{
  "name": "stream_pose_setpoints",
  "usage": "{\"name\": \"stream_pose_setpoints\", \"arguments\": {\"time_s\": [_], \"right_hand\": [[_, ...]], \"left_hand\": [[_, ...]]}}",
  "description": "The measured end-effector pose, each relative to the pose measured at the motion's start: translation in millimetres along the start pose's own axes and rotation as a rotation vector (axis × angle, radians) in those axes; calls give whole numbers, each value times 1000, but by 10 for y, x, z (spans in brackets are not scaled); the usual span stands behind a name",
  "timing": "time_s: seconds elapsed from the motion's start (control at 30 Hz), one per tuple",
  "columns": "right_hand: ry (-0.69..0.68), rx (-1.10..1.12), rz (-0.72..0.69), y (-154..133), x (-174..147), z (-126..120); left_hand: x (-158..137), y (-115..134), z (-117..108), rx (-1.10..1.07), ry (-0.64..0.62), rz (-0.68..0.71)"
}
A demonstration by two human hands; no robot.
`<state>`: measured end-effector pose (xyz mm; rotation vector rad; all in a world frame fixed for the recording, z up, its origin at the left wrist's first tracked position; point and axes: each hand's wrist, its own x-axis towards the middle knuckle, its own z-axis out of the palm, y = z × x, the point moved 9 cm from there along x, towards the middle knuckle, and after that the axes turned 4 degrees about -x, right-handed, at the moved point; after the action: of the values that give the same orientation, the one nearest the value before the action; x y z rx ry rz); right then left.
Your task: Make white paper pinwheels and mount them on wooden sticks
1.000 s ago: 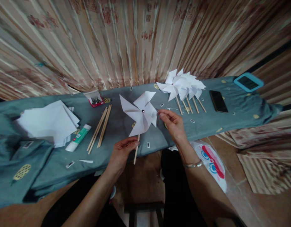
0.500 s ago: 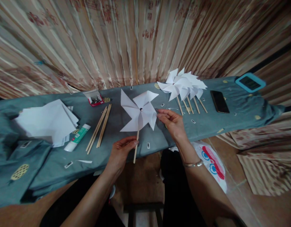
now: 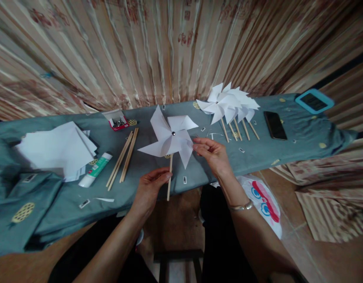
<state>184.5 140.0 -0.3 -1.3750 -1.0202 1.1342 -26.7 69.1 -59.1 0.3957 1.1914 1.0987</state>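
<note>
A white paper pinwheel (image 3: 169,144) with a silver pin at its centre is held upright over the near edge of the table. My left hand (image 3: 152,182) pinches its wooden stick (image 3: 170,184) below the blades. At the right side of the pinwheel, the fingertips of my right hand (image 3: 212,153) are closed at the edge of a blade. How firmly they grip that blade is hard to see. Several more pinwheels (image 3: 228,103) lie overlapped at the back right, sticks toward me.
On the grey-green cloth (image 3: 157,188) lie loose wooden sticks (image 3: 125,157), a glue stick (image 3: 95,169), white paper sheets (image 3: 56,147) and an opened red box of pins (image 3: 119,123). To the right are a phone (image 3: 275,125) and a blue-framed device (image 3: 314,101). A curtain (image 3: 157,51) hangs behind.
The pinwheel's blades have turned about the pin, and its head has shifted slightly left. My right hand has moved a little left with its fingertips by the blade; my left hand keeps the stick.
</note>
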Motion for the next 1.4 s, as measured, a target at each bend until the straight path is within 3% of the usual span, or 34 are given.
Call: {"name": "stream_pose_setpoints", "arguments": {"time_s": [0.43,1.0,1.4], "right_hand": [[-8,20,28,34,-44,71],[-147,147,141,122,-206,354],[-198,137,72,89,-278,464]], "left_hand": [[7,9,23,-6,3,8],[14,0,21,-15,20,25],[1,68,46,-8,-2,66]]}}
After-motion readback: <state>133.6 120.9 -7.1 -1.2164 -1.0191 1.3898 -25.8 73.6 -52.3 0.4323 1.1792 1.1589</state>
